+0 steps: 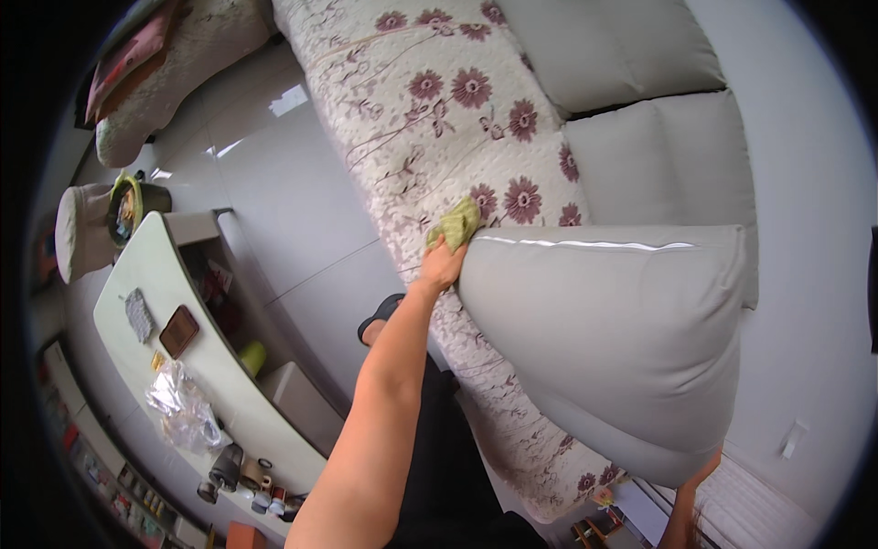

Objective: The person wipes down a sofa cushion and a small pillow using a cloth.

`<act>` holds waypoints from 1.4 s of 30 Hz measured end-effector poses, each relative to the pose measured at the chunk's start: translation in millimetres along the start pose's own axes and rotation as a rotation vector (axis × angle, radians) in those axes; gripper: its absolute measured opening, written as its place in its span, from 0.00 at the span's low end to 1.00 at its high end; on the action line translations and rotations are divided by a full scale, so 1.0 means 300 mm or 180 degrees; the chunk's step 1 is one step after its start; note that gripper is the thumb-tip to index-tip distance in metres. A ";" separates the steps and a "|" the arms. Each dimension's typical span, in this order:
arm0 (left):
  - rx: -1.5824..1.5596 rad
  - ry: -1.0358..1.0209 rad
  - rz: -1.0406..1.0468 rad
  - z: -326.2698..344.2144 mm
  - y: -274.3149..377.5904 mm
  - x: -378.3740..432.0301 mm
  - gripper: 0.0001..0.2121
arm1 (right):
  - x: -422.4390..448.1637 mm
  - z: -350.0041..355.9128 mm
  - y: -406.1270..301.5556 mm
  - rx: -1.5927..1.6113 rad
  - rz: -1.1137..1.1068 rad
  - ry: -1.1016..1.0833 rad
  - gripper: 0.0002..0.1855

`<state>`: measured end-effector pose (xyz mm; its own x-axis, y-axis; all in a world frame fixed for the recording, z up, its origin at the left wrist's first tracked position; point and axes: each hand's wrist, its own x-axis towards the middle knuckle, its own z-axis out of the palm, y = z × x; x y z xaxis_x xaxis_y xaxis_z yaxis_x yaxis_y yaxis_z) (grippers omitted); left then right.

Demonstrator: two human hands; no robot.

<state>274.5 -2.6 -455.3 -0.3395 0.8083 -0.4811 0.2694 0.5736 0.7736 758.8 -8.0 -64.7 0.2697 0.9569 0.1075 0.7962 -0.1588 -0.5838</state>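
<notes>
A crumpled yellow-green cloth (456,225) is in my left hand (444,264), pressed on the floral quilted sofa cover (425,144) beside a large grey sofa cushion (603,322). This cushion is tilted out of line with the other back cushions, its white zipper edge facing up in the picture. At its lower right corner is my right hand (706,470), mostly hidden behind the cushion, holding that edge; its fingers are out of sight. Two more grey back cushions (662,158) rest against the wall.
To the left stands a pale-topped table (240,418) with a phone (179,332), a grey cloth (139,315), a clear plastic bag (182,405) and cups. Beyond it are a stool (86,233) and a bin (140,206). A slippered foot (377,322) is on the tiled floor.
</notes>
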 end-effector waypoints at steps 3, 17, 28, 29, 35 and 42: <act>-0.0451 0.0079 -0.0017 0.013 -0.031 -0.048 0.17 | 0.019 -0.083 0.077 -0.0378 -0.0821 -0.0228 0.15; -0.1559 0.1367 0.2079 -0.244 0.862 -0.583 0.28 | -0.035 0.547 -0.218 -0.0776 -0.1036 -0.0624 0.17; -0.1855 0.1857 0.0014 -0.004 0.520 -0.535 0.29 | -0.048 0.672 -0.355 -0.0600 -0.1298 -0.1014 0.17; -0.1867 0.1891 0.0015 -0.003 0.509 -0.532 0.29 | -0.051 0.679 -0.370 -0.0581 -0.1323 -0.1036 0.17; -0.2126 0.1564 -0.0754 -0.020 0.557 -0.532 0.31 | -0.095 0.750 -0.483 -0.0508 -0.1599 -0.1301 0.17; -0.2184 0.1343 0.0502 -0.182 0.814 -0.709 0.31 | -0.163 0.820 -0.627 -0.0461 -0.1902 -0.1480 0.17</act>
<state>363.5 -41.8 -141.6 -0.6909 0.6762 -0.2558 -0.2223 0.1379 0.9652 462.6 34.9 -158.0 -0.4583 0.8888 0.0032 0.8067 0.4175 -0.4183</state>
